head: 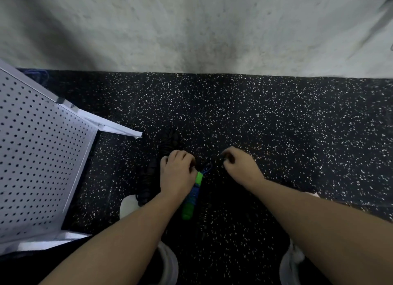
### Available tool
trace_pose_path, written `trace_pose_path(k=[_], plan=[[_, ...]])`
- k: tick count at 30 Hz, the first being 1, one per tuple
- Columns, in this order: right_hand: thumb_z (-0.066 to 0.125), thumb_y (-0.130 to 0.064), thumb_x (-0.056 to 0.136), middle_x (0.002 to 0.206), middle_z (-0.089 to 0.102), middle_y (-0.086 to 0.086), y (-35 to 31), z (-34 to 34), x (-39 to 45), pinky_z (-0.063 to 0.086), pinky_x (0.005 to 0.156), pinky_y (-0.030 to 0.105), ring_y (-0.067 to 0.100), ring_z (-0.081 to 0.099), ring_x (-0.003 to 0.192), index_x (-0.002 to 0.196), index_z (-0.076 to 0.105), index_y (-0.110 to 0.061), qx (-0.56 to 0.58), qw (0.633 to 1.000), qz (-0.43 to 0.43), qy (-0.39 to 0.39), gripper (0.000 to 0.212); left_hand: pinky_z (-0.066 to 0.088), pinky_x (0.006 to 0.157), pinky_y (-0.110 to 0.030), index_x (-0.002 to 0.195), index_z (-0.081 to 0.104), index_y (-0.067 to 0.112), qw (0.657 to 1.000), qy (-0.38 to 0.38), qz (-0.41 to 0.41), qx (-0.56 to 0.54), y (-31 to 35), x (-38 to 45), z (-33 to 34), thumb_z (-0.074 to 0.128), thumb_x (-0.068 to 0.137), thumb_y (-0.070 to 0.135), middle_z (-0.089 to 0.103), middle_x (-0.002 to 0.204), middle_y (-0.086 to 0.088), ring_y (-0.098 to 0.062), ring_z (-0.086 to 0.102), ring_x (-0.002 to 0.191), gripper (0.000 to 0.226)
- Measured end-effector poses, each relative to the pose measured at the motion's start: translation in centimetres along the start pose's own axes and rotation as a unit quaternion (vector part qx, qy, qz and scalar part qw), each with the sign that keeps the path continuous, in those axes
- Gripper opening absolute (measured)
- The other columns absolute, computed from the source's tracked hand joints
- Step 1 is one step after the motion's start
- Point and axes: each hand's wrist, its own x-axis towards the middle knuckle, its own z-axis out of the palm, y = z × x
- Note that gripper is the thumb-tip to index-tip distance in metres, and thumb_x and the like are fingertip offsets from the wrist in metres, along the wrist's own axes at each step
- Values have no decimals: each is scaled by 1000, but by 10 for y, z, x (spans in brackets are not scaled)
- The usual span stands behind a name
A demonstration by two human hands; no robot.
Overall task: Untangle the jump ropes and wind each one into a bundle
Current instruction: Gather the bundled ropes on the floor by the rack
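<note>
Left hand (177, 174): fingers curled down, gripping the top of 1 green-and-blue jump-rope handle (192, 196), which slants toward the person over the speckled black floor (287, 125). Blue cord (207, 168) loops from the handle's tip. Right hand (239, 164): fingers curled, pinching something dark; what, I cannot tell. White perforated rack (40, 157) stands left.

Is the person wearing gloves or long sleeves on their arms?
No. Both forearms are bare all the way down, with no sleeves showing. The left hand and right hand have no gloves, and no watch, bracelet or rings can be seen.
</note>
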Motion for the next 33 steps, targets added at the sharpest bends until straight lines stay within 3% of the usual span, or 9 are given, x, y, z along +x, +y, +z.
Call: trace_pose_path(k=[4, 7, 11, 16, 21, 23, 27, 29, 33], plan=[[52, -31, 100, 121, 67, 4, -22, 38, 27, 45, 81, 26, 19, 61, 99, 128, 61, -21, 15, 998, 23, -56, 31, 42, 99, -44, 117, 66, 19, 998, 36, -51, -27, -16, 27, -7, 54, 99, 34, 60, 132, 3, -23, 54, 121, 26], [48, -53, 99, 128, 62, 7, -41, 66, 51, 52, 90, 34, 25, 60, 111, 140, 50, -19, 74, 985, 115, -107, 54, 53, 88, -45, 115, 65, 20, 973, 27, -179, -142, -35, 54, -11, 48, 101, 33, 64, 122, -1, -24, 60, 105, 26], [50, -70, 87, 136, 54, 11, -49, 93, 73, 54, 95, 44, 31, 55, 119, 145, 42, -10, 85, 948, 248, -182, 83, 53, 95, -49, 134, 52, 25, 940, -64, -281, -183, -70, 78, -9, 55, 97, 42, 56, 133, -6, -30, 58, 113, 41], [72, -49, 79, 109, 67, 6, -44, 100, 83, 59, 84, 40, 24, 66, 96, 119, 59, -9, 220, 928, 279, -115, 58, 52, 100, -44, 154, 26, 29, 872, -122, -335, -334, -79, 104, -2, 76, 83, 55, 53, 139, -4, -29, 58, 119, 90], [76, -28, 82, 110, 67, 7, -55, 93, 94, 51, 57, 27, 18, 67, 88, 126, 53, -19, 400, 876, 259, -73, 51, 53, 100, -39, 151, 35, 27, 875, -119, -317, -346, -80, 124, 15, 81, 73, 36, 57, 137, -8, -25, 61, 112, 91], [75, -29, 86, 110, 69, 7, -59, 93, 99, 57, 61, 30, 19, 69, 90, 119, 59, -20, 447, 859, 244, -47, 39, 54, 100, -41, 150, 38, 33, 875, -114, -301, -361, -79, 127, 14, 78, 64, 42, 52, 139, -6, -25, 60, 112, 95], [71, -34, 91, 112, 70, 5, -65, 87, 101, 60, 88, 41, 21, 69, 100, 110, 65, -21, 455, 863, 218, 25, 24, 42, 99, -26, 155, 29, 45, 890, -97, -212, -391, -77, 121, -3, 75, 89, 24, 38, 137, 4, -15, 51, 113, 83], [69, -29, 93, 113, 68, 2, -78, 76, 99, 59, 85, 36, 19, 68, 101, 119, 59, -17, 465, 864, 189, 38, 31, 40, 98, -18, 155, 30, 41, 887, -72, -181, -420, -74, 118, -16, 74, 91, 18, 47, 138, 10, -8, 51, 120, 80], [70, -27, 93, 118, 68, 1, -119, 44, 90, 57, 78, 30, 17, 68, 103, 126, 46, -23, 478, 871, 114, 27, 42, 42, 75, 1, 151, 34, 32, 893, -32, -141, -427, -61, 119, -65, 68, 97, 14, 58, 127, 10, -8, 57, 112, 66]])
